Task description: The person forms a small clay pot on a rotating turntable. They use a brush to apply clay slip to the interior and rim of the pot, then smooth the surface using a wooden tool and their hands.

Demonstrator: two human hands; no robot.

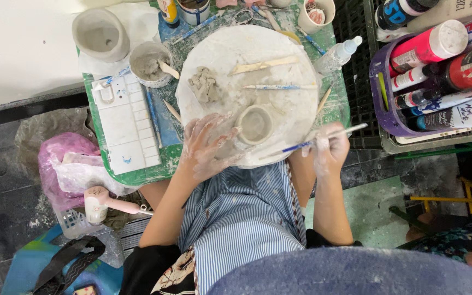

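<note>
Clay coats both my hands. My left hand [206, 146] lies spread against the side of the small clay pot [254, 125], fingers open and curved round its wall, touching it. The pot stands upright on the round board [290, 109], close to the board's near edge, its mouth open to me. My right hand [330, 148] is closed on a thin brush [323, 137] with a blue handle; the brush slants across the board's near right edge, one end lying close to the pot, though I cannot tell whether it touches.

Further back on the board lie a lump of clay [205, 84], a flat wooden tool [263, 65] and another brush [279, 87]. The board sits on the green worktop [137, 175]. At the worktop's left edge rests a white palette [127, 123], and behind it a cup of slip [149, 64] with a stick in it. Beyond the right edge a purple basket [381, 104] holds paint bottles [430, 46]. A pink hairdryer [102, 202] lies on the floor below the left corner.
</note>
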